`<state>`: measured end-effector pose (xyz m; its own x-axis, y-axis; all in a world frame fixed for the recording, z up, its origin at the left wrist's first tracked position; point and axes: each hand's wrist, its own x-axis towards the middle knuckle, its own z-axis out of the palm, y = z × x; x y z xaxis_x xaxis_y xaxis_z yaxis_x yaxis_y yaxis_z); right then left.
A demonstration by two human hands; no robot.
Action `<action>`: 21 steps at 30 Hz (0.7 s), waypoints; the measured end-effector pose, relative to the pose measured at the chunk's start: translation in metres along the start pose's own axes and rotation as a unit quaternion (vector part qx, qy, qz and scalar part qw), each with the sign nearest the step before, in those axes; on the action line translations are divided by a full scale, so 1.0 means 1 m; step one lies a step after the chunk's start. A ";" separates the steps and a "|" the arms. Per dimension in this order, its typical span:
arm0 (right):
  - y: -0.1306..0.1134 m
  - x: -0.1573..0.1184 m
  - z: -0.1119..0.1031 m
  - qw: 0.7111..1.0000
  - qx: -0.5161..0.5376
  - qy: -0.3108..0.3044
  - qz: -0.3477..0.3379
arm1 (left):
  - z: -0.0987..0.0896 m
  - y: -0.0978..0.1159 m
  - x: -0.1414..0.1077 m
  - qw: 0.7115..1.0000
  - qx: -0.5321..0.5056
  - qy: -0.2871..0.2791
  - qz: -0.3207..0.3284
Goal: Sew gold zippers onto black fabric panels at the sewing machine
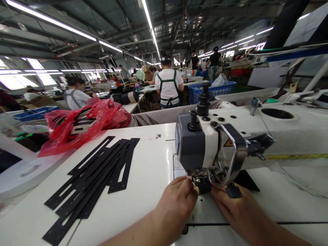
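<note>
In front of me stands a white and grey sewing machine (192, 145), its needle area partly hidden by metal parts. My left hand (180, 196) is closed in a pinch at the edge of a small black piece (202, 184) with light markings, right under the machine head. From the other side, my right hand (235, 206) reaches under the head, fingers pressed together and their tips hidden behind the machine parts. A flat black corner of material (247, 181) shows behind the right hand. Left of the machine lies a fanned pile of black slotted strips (94, 174).
A red plastic bag (84, 123) with cut pieces sits at the table's far left edge. Beside it is a round white stand (30, 174). A blue crate (212, 90) and a person in a white shirt (169, 82) are beyond the table. A yellow tape measure (294, 156) runs along the machine.
</note>
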<state>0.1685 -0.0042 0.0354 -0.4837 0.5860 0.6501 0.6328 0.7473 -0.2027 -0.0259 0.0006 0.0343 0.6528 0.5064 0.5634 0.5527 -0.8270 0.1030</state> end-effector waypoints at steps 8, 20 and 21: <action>0.004 -0.003 0.002 1.000 -0.014 0.001 0.001 | -0.001 -0.001 -0.001 0.999 -0.021 -0.028 -0.027; 0.003 0.000 0.002 1.000 -0.018 -0.021 0.015 | 0.003 -0.004 0.000 1.000 -0.011 -0.021 -0.020; 0.003 -0.001 0.002 1.000 -0.014 -0.021 0.017 | 0.004 -0.005 0.000 1.000 -0.003 -0.013 -0.017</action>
<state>0.1696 -0.0018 0.0326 -0.4858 0.6248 0.6113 0.6668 0.7171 -0.2031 -0.0261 0.0057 0.0303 0.6472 0.5403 0.5377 0.5716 -0.8107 0.1267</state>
